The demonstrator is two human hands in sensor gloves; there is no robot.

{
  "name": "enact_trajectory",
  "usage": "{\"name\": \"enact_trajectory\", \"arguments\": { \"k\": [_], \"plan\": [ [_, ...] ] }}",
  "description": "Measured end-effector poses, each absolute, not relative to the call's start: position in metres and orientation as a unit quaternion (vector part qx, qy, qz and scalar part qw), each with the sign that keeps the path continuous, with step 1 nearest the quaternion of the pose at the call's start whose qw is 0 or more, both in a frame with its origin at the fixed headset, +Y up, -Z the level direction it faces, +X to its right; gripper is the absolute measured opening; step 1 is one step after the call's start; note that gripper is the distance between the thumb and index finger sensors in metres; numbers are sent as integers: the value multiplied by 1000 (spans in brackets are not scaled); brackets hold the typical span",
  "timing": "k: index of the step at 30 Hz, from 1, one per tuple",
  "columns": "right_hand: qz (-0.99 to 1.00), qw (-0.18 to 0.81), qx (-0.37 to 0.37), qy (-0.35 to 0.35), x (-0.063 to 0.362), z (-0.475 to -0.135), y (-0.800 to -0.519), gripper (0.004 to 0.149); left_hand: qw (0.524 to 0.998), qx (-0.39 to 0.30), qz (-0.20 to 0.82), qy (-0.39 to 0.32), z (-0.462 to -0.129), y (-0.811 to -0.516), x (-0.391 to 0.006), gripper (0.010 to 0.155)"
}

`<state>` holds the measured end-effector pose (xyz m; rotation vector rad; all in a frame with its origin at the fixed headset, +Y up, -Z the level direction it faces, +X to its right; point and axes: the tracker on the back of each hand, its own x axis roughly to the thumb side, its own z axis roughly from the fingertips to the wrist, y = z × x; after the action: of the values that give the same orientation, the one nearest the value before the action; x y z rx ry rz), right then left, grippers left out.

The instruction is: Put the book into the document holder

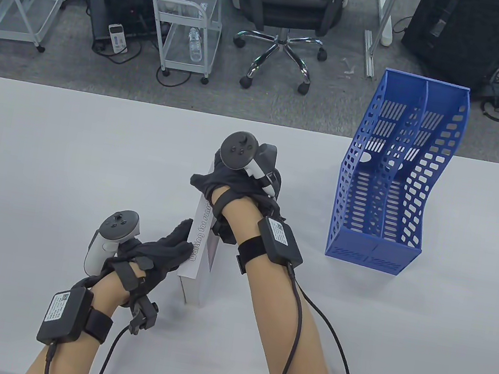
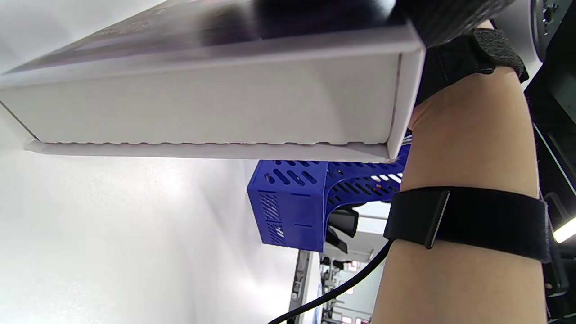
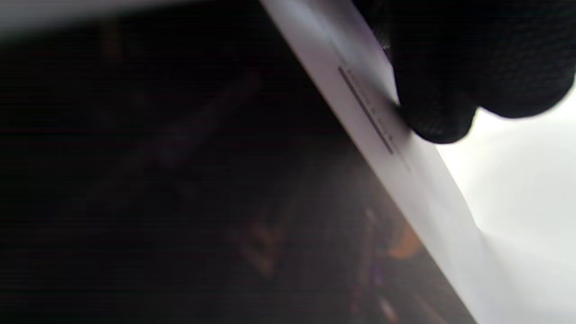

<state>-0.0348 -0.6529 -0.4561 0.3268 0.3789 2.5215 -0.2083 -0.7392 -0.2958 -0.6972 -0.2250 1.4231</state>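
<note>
1. past the far edge of the white table [image 1: 43, 162] the floor holds a black office chair [image 1: 284, 6] on a chrome star base, two white wire carts [image 1: 182, 18], dark computer cases and loose cables; none of it touches the work area.
2. the blue document holder [image 1: 389, 181] stands upright on the table's right side, open top and open front, with a centre divider making two slots; the bare table lies between it and the book, nothing in the gap.
3. the book [image 1: 200, 255] stands on the table near the middle, up on one edge with its white spine on top, well apart from the holder and to its left.
4. its long axis runs from the near end by the left hand away toward the far edge, leaning slightly right; the spine's lettering runs along that line.
5. the left hand [image 1: 157, 253] rests curled fingers against the near end of the spine, steadying it.
6. the right hand [image 1: 241, 181] grips the far end from above, gloved fingertips [image 3: 441, 117] pressed on the cover edge.
</note>
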Motion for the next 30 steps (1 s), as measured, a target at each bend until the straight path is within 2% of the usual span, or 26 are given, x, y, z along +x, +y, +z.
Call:
{"name": "enact_trajectory", "arguments": {
  "k": [4, 8, 11, 13, 18, 20, 24, 30],
  "plan": [
    [922, 329, 97, 180, -23, -461, -657, 90, 706, -312, 628, -101, -295, -737, -205, 80],
    [920, 339, 109, 163, -17, -459, -656, 86, 724, -293, 619, -84, -293, -735, -207, 79],
    [909, 371, 132, 137, -11, -449, -650, 85, 765, -261, 586, -52, -294, -732, -217, 79],
    [900, 392, 146, 120, -5, -441, -643, 85, 775, -250, 580, -38, -294, -731, -223, 79],
    [885, 423, 194, 30, 19, -407, -612, 83, 792, -235, 563, -17, -294, -731, -233, 80],
    [883, 419, 210, -28, 28, -390, -600, 82, 794, -231, 562, -13, -295, -730, -234, 80],
    [877, 352, 266, -188, 49, -348, -576, 81, 809, -224, 543, -13, -294, -729, -233, 80],
    [867, 314, 285, -260, 86, -303, -564, 80, 837, -217, 502, -10, -293, -726, -225, 80]
  ]
}}
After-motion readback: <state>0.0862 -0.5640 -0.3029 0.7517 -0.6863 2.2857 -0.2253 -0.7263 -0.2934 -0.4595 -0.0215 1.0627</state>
